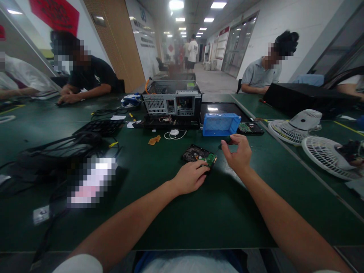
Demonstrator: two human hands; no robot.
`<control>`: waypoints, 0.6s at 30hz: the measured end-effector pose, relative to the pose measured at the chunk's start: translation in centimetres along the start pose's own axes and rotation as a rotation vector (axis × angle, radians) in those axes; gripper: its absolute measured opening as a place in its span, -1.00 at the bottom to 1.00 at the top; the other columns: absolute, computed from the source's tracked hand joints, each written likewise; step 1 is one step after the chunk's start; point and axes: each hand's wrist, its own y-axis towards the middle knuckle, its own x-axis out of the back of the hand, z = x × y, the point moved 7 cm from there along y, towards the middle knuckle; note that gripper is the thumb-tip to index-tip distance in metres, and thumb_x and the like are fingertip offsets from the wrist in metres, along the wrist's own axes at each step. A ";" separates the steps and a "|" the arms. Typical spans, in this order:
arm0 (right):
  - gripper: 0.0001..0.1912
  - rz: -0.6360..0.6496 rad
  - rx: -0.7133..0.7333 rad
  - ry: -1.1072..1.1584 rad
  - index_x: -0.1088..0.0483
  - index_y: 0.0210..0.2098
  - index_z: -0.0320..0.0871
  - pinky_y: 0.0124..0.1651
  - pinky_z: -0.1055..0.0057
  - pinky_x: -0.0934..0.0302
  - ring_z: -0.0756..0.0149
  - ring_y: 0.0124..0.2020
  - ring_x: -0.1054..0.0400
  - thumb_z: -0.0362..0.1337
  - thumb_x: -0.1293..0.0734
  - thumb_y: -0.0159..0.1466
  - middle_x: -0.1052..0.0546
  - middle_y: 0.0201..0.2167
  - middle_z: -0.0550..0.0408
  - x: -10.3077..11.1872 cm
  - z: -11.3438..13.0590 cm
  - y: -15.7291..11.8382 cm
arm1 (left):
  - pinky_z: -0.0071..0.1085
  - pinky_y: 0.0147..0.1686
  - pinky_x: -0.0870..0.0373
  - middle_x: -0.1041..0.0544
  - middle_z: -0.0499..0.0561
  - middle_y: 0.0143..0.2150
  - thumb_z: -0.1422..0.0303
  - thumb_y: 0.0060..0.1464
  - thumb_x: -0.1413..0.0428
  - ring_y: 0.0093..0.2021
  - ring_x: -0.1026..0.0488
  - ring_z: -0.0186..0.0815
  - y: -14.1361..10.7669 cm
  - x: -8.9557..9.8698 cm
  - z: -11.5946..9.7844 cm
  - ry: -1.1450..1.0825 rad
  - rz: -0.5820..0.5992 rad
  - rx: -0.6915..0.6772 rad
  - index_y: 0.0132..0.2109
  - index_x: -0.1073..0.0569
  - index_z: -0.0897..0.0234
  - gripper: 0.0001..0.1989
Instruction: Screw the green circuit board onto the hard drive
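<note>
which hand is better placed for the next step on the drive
Probably the right hand: it's raised beside the drive, apparently pinching a small dark object, while the left hand rests on the drive.

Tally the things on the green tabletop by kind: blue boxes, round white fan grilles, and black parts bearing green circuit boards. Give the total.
Blue box: 1
Round white fan grilles: 2
Black parts with green circuit boards: 2, one partly under your left hand, one beside the box
Total: 5
</note>
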 end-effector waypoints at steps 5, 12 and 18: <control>-0.63 0.053 0.031 0.008 -0.29 0.05 -0.07 -0.13 0.12 -0.43 0.17 -0.20 -0.43 -0.23 -0.41 0.29 -0.45 -0.09 -0.04 -0.1 0.2 0.4 | -0.15 0.10 -0.46 -0.41 0.13 0.24 0.37 0.31 -0.07 0.13 -0.46 -0.14 0.0 -0.1 0.1 -0.005 0.008 0.004 0.19 -0.41 0.21 -0.67; -0.59 0.083 -0.011 0.145 -0.24 0.08 -0.07 -0.17 0.16 -0.48 0.13 -0.08 -0.47 -0.28 -0.38 0.28 -0.45 0.08 -0.12 -0.5 0.0 0.4 | -0.16 0.09 -0.46 -0.41 0.14 0.24 0.37 0.31 -0.07 0.13 -0.46 -0.14 0.0 -0.3 0.1 0.015 0.004 -0.006 0.19 -0.42 0.23 -0.67; -0.62 0.052 -0.048 0.046 -0.29 0.03 -0.07 -0.23 0.22 -0.44 0.25 -0.27 -0.43 -0.19 -0.43 0.28 -0.43 -0.05 -0.04 -0.2 -0.5 0.2 | -0.15 0.10 -0.46 -0.41 0.15 0.24 0.38 0.31 -0.07 0.13 -0.46 -0.14 0.0 -0.3 0.2 0.008 -0.003 -0.001 0.19 -0.42 0.21 -0.66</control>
